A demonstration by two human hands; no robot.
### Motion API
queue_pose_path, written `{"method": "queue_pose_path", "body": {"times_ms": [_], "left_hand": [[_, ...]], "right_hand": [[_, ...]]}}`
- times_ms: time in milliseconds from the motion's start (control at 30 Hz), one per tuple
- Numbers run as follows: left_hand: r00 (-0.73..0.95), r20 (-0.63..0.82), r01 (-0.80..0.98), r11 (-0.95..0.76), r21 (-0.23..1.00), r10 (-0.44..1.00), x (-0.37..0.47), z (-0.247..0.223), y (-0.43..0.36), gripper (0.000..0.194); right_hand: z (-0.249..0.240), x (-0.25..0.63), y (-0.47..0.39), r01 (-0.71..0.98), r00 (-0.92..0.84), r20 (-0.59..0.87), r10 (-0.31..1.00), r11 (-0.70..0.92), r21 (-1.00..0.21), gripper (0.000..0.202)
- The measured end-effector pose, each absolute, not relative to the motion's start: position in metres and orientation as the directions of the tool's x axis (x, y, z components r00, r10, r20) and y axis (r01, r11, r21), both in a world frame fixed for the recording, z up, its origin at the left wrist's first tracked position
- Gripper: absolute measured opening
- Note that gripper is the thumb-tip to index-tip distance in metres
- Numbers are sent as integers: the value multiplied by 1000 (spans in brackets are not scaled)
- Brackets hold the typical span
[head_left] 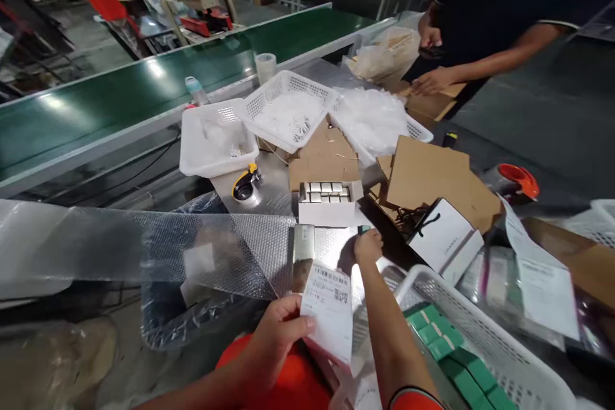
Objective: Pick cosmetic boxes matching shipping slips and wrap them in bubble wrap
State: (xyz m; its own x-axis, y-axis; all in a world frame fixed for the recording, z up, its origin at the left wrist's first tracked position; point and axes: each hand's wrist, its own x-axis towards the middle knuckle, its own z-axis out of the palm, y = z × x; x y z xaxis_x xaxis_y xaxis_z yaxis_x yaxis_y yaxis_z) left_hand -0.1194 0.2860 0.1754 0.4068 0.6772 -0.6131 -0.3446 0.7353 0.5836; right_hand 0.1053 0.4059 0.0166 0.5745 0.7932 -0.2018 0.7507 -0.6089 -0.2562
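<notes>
Here's the left hand [278, 333] pinching the barcoded slip [329, 317] by its edge, thumb off the print: nice, keep it flat and readable. Green boxes [435, 333] sit in the white basket to the right. Now the right hand [369, 246], curled at a small dark-green item [364, 229]; whether it's gripped, I can't tell. Best keep that wrist clear of the open white carton [327, 214] just beyond.

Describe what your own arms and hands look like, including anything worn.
The left hand and right hand are ungloved, the forearms bare where visible. The right sleeve is orange-red with dark trim at its edge; the left sleeve is out of view.
</notes>
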Motion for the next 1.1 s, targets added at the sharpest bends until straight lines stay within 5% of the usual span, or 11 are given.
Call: {"method": "queue_pose_path", "body": {"times_ms": [300, 467, 767, 1100], "left_hand": [[589, -594, -133, 791, 597, 548, -82, 174, 276, 24], [586, -562, -41, 714, 699, 584, -42, 195, 252, 24], [559, -512, -26, 631, 775, 652, -18, 215, 224, 30], [554, -477, -27, 588, 809, 682, -24, 213, 215, 25]], "right_hand": [[105, 120, 240, 671, 459, -29, 888, -368, -643, 27], [146, 140, 124, 231, 782, -87, 617, -417, -879, 36], [151, 105, 79, -45, 868, -219, 445, -370, -928, 44], [146, 94, 79, -46, 800, -271, 535, -395, -917, 43]]}}
